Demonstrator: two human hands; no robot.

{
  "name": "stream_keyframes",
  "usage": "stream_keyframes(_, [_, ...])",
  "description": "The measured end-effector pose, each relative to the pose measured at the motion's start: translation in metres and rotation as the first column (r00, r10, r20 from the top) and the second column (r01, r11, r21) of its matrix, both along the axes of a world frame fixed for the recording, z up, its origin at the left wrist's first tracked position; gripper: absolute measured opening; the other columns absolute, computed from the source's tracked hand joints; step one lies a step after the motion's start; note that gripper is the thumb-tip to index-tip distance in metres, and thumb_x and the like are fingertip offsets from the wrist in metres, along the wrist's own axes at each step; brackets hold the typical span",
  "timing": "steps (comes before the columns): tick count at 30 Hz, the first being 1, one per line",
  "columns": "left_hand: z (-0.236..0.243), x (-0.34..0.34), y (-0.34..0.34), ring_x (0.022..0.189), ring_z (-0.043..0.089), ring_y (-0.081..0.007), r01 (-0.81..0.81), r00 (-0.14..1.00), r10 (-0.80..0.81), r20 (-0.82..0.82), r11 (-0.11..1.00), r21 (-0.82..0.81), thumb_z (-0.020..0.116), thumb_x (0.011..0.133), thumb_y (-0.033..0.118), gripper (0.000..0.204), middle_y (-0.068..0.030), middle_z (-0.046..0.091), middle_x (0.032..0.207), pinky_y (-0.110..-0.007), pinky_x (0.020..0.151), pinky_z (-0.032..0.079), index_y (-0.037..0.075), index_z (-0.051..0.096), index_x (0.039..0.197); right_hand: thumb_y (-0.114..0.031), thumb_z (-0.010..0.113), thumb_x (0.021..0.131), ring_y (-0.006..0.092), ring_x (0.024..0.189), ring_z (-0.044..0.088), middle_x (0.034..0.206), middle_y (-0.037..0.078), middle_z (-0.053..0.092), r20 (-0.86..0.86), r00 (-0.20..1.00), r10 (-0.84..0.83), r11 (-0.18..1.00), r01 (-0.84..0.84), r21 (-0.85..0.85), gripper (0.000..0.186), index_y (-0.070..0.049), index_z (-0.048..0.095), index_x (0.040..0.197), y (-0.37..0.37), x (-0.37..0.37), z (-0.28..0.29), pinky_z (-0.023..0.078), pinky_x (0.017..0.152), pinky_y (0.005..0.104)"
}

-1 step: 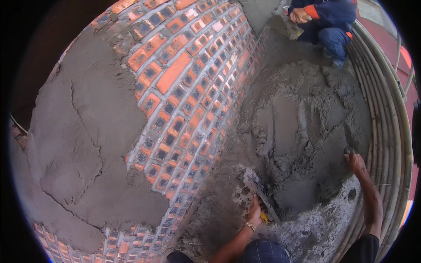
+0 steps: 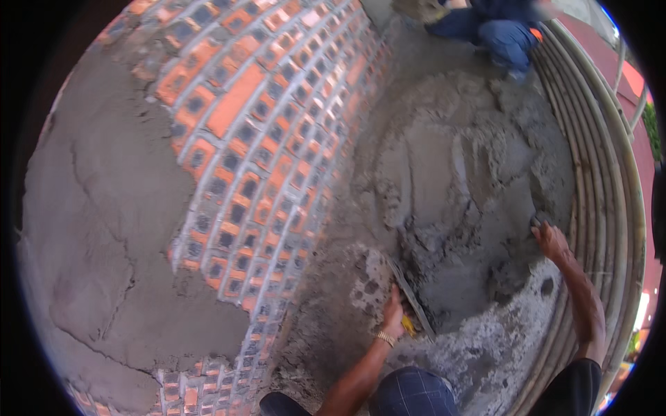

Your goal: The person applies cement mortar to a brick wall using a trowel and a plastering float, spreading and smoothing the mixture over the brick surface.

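Observation:
My left hand point(image 2: 393, 313), with a gold-coloured band at the wrist, is closed round the yellow handle point(image 2: 408, 326) of a flat plastering trowel point(image 2: 412, 297). Its long thin blade stands nearly edge-on against the near left side of a broad wet mortar heap point(image 2: 437, 159). On the heap's right side, my right hand point(image 2: 553, 243) is closed on a tool with a dark, rounded handle end point(image 2: 535, 222). The rest of that tool cannot be told apart from the grey mortar.
To the left rises a brick wall point(image 2: 239, 163), partly coated with cracked grey plaster point(image 2: 104, 208). Bundled long poles point(image 2: 610, 208) curve along the right edge. Another person point(image 2: 503, 41) crouches beyond the heap. Pale, crusted ground point(image 2: 479, 353) lies near my knee point(image 2: 414, 392).
The whole view has shifted, so wall, heap and hands appear further left and higher. Both hands keep their grips. The other person's hands are now mostly at the upper edge.

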State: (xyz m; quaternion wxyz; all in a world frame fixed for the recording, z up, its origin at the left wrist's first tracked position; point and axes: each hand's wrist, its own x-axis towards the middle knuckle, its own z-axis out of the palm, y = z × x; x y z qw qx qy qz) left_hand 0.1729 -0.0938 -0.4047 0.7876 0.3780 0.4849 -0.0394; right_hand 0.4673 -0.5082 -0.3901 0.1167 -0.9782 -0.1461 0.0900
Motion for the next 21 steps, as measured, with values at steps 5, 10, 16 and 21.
stream_keyframes(5, [-0.006,0.011,0.009,0.045,0.041,-0.0074,0.064,0.998,-0.064,0.002,0.998,0.013,0.045,0.102,0.059,0.049,0.0051,0.045,0.057,-0.026,0.042,0.036,0.014,0.059,0.089,-0.042,0.046,0.106,0.0342,0.047,0.051,0.069,0.021,0.063,-0.089,0.976,0.197,0.977,-0.188,0.103,0.041,-0.002,0.048,0.096,0.037,-0.063,0.006,0.042,0.042,0.0442])
stream_keyframes(10, [-0.006,0.025,0.009,0.045,0.038,-0.0082,0.13,0.992,-0.13,0.0,0.992,0.002,0.043,0.104,0.055,0.046,0.0054,0.041,0.058,-0.027,0.043,0.035,0.013,0.056,0.089,-0.042,0.039,0.108,0.0109,0.038,0.03,0.056,0.007,0.05,-0.235,0.947,0.217,0.969,-0.179,0.173,0.039,-0.005,0.047,0.1,0.094,-0.139,-0.012,0.033,0.029,0.0269])
stream_keyframes(16, [-0.027,0.007,0.024,0.08,0.061,-0.0197,0.18,0.982,-0.176,0.068,0.981,-0.064,0.032,0.104,0.06,0.062,-0.0099,0.065,0.1,-0.036,0.073,0.053,0.007,0.056,0.123,-0.036,0.05,0.104,0.0445,0.055,0.061,0.07,0.031,0.064,-0.3,0.929,0.216,0.924,-0.095,0.371,0.038,0.0,0.048,0.093,0.191,-0.222,0.026,0.049,0.05,0.0545])
stream_keyframes(21, [-0.024,-0.082,0.013,0.119,0.061,-0.0279,-0.104,0.913,0.215,0.347,0.944,-0.312,0.034,0.1,0.069,0.078,-0.016,0.059,0.137,-0.043,0.103,0.05,0.004,0.05,0.141,-0.031,0.055,0.101,0.053,0.069,0.061,0.07,0.031,0.063,-0.227,0.885,0.406,0.87,-0.298,0.392,0.032,0.0,0.049,0.091,0.231,-0.286,0.064,0.047,0.062,0.0605])
